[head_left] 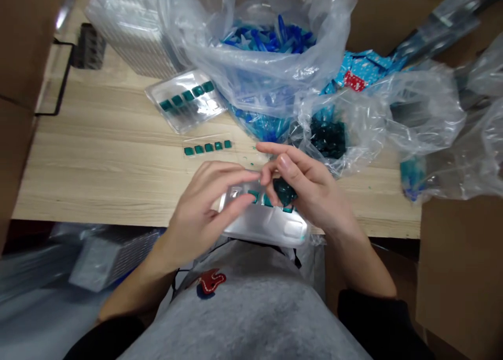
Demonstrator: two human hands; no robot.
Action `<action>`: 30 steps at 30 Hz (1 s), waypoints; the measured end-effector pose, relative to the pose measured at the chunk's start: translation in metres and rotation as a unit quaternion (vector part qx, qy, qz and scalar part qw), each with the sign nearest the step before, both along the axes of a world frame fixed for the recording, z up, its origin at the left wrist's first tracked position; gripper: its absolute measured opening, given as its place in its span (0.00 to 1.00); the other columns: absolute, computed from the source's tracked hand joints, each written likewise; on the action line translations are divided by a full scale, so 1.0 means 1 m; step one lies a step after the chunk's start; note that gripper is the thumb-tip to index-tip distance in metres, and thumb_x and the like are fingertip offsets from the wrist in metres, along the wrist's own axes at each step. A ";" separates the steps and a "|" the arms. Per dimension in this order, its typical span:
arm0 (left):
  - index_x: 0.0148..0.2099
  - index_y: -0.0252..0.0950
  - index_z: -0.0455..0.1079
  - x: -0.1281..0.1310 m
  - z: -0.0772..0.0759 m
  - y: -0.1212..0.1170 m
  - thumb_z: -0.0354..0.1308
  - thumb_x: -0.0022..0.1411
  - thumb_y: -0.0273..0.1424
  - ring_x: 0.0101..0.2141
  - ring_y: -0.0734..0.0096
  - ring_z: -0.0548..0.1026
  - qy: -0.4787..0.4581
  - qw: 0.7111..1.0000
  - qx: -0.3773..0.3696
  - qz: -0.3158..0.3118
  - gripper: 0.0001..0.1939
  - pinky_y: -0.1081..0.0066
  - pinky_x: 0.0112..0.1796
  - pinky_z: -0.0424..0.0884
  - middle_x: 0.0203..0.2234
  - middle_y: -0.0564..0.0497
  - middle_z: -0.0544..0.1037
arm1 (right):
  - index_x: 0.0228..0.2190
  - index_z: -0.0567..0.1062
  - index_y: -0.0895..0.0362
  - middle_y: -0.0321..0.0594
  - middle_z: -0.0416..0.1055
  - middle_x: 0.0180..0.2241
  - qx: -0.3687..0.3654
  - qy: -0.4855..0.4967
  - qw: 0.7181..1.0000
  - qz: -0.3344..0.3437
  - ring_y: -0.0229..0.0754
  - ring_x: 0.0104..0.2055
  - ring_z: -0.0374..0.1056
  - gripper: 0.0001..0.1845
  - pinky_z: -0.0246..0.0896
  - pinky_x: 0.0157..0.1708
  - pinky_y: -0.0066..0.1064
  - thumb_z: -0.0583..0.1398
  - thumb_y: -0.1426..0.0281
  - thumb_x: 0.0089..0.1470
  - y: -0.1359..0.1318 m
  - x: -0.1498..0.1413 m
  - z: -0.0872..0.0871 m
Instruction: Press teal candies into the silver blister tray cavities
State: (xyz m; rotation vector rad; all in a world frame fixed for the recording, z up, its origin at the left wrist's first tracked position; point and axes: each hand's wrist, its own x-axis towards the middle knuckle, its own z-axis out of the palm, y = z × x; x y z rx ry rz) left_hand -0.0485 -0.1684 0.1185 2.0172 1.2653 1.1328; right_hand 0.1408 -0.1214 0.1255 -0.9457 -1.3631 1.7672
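A clear plastic blister tray (259, 226) lies at the table's front edge, with a few square teal-green gem pieces (268, 200) in its row of pockets. Above its left part is my left hand (196, 210), thumb and index finger apart; the thumb tip is by one gem piece, and I cannot tell whether it touches it. My right hand (318, 189) curls around several dark green gem pieces (284, 191) over the tray's right side, its index finger stretched out. Behind the hands lies a small clear strip holding a row of green gem pieces (208, 147).
Another tray (184, 121) with green pieces lies behind, beside stacked clear trays (129, 35). A large plastic bag (275, 72) holds blue pointed pieces. To the right, a smaller bag (361, 140) holds dark green pieces. Cardboard (458, 276) stands at the right.
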 end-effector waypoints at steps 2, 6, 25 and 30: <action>0.54 0.41 0.70 0.009 0.003 0.003 0.59 0.69 0.31 0.49 0.66 0.74 0.049 0.998 0.031 -0.024 0.12 0.65 0.50 0.73 0.46 0.50 0.76 | 0.50 0.70 0.54 0.31 0.68 0.30 -0.027 0.019 0.999 -0.002 0.31 0.24 0.64 0.21 0.58 0.19 0.24 0.57 0.53 0.64 -0.002 -0.002 0.002; 0.55 0.42 0.70 0.019 0.004 0.006 0.61 0.68 0.34 0.49 0.60 0.73 0.070 0.996 0.039 -0.047 0.14 0.59 0.50 0.73 0.46 0.48 0.76 | 0.52 0.68 0.54 0.31 0.68 0.30 0.032 -0.045 0.998 -0.029 0.33 0.29 0.66 0.20 0.67 0.28 0.25 0.57 0.57 0.65 -0.008 -0.002 0.007; 0.44 0.45 0.74 0.021 0.008 0.005 0.64 0.66 0.34 0.42 0.69 0.77 -0.249 0.961 -0.122 0.014 0.05 0.65 0.48 0.77 0.38 0.53 0.77 | 0.51 0.72 0.56 0.38 0.77 0.49 0.221 -0.113 0.968 -0.024 0.33 0.42 0.75 0.14 0.72 0.41 0.25 0.61 0.73 0.63 -0.023 0.013 0.017; 0.44 0.44 0.77 0.013 0.012 0.010 0.66 0.64 0.37 0.39 0.70 0.79 -0.248 0.955 -0.164 -0.021 0.07 0.70 0.42 0.79 0.36 0.53 0.80 | 0.58 0.68 0.56 0.40 0.77 0.46 0.317 -0.170 0.933 0.008 0.38 0.47 0.74 0.18 0.72 0.48 0.33 0.55 0.72 0.67 -0.025 0.016 0.016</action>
